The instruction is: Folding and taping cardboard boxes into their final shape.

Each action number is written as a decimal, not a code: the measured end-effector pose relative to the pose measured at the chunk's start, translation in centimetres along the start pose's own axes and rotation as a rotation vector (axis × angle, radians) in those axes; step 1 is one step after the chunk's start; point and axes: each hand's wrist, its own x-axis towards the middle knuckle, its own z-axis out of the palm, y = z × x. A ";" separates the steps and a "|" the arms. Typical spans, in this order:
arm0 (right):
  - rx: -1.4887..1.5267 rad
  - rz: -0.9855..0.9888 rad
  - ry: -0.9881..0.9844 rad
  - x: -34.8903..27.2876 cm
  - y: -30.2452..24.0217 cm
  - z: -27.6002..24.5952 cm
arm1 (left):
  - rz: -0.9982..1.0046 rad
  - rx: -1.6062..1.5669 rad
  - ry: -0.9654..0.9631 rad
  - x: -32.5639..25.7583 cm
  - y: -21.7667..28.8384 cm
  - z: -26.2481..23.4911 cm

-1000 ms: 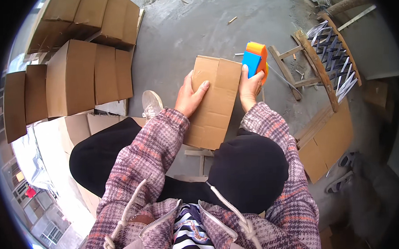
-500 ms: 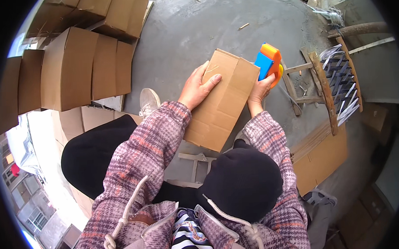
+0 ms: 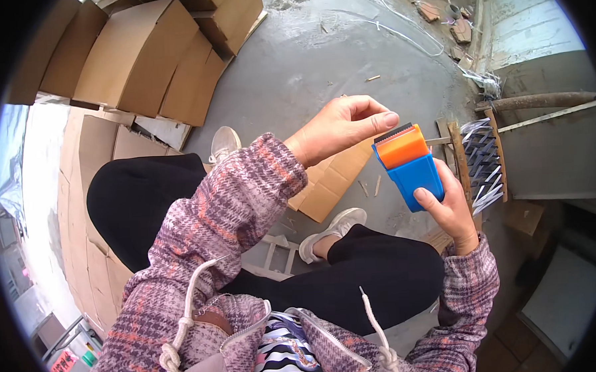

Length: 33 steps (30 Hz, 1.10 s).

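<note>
My right hand (image 3: 450, 202) grips a blue and orange tape dispenser (image 3: 414, 175), its dark toothed edge turned up toward my left hand. Just beside that edge, the curled fingers and thumb of my left hand (image 3: 346, 127) come together in a pinch; whatever is between them is too small or clear to make out. Below the left hand a brown cardboard box (image 3: 331, 183) stands between my legs, partly covered by that hand and sleeve.
Brown cartons (image 3: 139, 56) are stacked at the far left. On the right is a wooden stool (image 3: 480, 158) with a woven strap seat. A low frame (image 3: 274, 253) lies near my feet. White cord (image 3: 404, 32) and rubble lie on the grey floor at the back.
My left hand has let go of the box and risen to the dispenser's toothed edge. The right hand has come away from the box's side, turning the dispenser upward.
</note>
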 end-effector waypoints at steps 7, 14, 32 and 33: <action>0.001 0.211 -0.327 1.1 -5.4 2.7 | 0.102 0.230 0.249 -6.3 0.2 -2.1; 0.008 0.301 -0.432 2.8 -1.9 6.7 | -0.050 0.264 0.576 -11.6 -7.6 -9.0; -0.292 0.478 -0.281 4.0 -1.7 9.4 | -0.047 0.109 0.655 -8.8 -16.1 -9.2; -0.315 0.476 -0.282 4.1 -1.6 9.4 | -0.046 0.128 0.663 -8.7 -16.1 -9.2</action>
